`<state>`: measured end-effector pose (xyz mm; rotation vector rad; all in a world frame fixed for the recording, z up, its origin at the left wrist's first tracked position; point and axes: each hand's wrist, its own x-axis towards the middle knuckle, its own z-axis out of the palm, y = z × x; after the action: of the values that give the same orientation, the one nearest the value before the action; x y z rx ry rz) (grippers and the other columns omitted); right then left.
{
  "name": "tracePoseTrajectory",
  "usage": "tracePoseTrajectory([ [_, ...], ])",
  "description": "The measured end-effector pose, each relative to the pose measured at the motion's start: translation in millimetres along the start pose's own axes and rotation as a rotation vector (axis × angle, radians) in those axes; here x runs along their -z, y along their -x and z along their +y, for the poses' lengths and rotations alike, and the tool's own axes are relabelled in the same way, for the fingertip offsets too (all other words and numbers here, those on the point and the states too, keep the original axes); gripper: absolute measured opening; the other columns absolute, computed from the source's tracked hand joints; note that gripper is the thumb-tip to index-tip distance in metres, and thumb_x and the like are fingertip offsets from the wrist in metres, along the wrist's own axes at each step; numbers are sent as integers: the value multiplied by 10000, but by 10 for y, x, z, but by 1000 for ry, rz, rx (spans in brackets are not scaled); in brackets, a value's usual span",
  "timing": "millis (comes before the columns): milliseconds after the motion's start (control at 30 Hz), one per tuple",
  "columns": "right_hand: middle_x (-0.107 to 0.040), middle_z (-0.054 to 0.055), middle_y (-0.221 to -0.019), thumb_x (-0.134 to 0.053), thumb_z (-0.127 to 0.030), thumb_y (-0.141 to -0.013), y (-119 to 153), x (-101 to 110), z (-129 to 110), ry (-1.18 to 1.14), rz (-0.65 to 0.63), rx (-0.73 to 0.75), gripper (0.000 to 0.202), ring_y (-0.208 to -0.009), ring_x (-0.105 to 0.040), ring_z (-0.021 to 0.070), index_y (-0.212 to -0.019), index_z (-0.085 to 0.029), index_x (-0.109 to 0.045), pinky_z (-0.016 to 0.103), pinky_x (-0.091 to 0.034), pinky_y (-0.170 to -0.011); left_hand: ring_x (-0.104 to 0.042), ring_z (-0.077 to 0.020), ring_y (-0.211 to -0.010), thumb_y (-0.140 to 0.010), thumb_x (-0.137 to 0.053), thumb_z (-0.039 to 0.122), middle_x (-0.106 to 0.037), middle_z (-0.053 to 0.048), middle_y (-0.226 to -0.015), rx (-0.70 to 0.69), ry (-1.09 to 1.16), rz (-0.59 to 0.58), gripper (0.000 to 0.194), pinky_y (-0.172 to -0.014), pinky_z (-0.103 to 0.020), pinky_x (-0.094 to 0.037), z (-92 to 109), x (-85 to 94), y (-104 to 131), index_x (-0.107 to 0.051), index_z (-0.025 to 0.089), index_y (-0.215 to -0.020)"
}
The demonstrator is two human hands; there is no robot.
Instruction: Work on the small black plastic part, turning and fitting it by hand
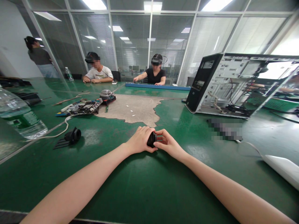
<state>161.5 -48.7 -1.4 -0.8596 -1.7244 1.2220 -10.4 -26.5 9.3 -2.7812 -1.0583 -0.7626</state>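
Observation:
Between my hands, just above the green table (130, 186), is a small black round part (151, 139); its exact kind is hard to make out. My left hand (141, 140) wraps round its left side, with the fingers over the top and the thumb below. From the right, my right hand (169, 143) grips the part's right edge with curved fingertips and thumb. Much of the part is covered by the fingers. To the left lies another black part (73, 135) with a round end and flat prongs.
A circuit board (81, 107) and a metal fan-like cooler (107, 95) lie at back left, near a water bottle (22, 116). An open computer case (203, 84) stands at right, with a white device (283, 168) nearer. Two people sit across the table.

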Motion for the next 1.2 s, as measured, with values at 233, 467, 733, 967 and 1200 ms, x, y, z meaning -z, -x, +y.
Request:
tracePoseTrajectory([
  [233,-515,-1,-931,-632,-252,-700,17,-20,-11,-33,0,16,293,-856,-551,141,-895,-229,-414,323,-467,-763,-475,-244,-872,-585,-629,417,-520,-71,-945,7,-2,-10,564,-737,-340,-319,-2,-1,-1,-398,163,-1033],
  [467,-516,4,-901,-586,-310,-742,-2,-26,-38,-5,43,18,218,-856,-533,141,-890,-226,-450,301,-468,-749,-477,-252,-893,-575,-641,467,-522,-77,-967,17,13,-5,605,-747,-348,-326,-4,-2,-4,-395,166,-1039],
  [733,-519,51,-1020,-571,-292,-752,-13,-6,-19,21,29,-24,294,-923,-533,172,-1008,-207,-453,355,-455,-803,-482,-248,-889,-564,-652,458,-531,-74,-969,25,22,-8,582,-743,-342,-328,12,23,-15,-411,169,-1008],
  [967,-522,11,-959,-636,-219,-701,21,-16,6,7,2,59,322,-886,-539,141,-943,-229,-423,337,-460,-811,-479,-249,-885,-567,-649,388,-528,-74,-958,23,28,-27,590,-749,-347,-323,1,15,-8,-396,163,-1050],
  [1200,-524,8,-921,-587,-289,-742,5,-27,-26,-1,35,25,223,-874,-544,147,-900,-230,-440,320,-475,-760,-475,-256,-907,-576,-637,438,-519,-79,-980,15,33,-6,583,-749,-353,-324,4,2,-13,-398,168,-1034],
])
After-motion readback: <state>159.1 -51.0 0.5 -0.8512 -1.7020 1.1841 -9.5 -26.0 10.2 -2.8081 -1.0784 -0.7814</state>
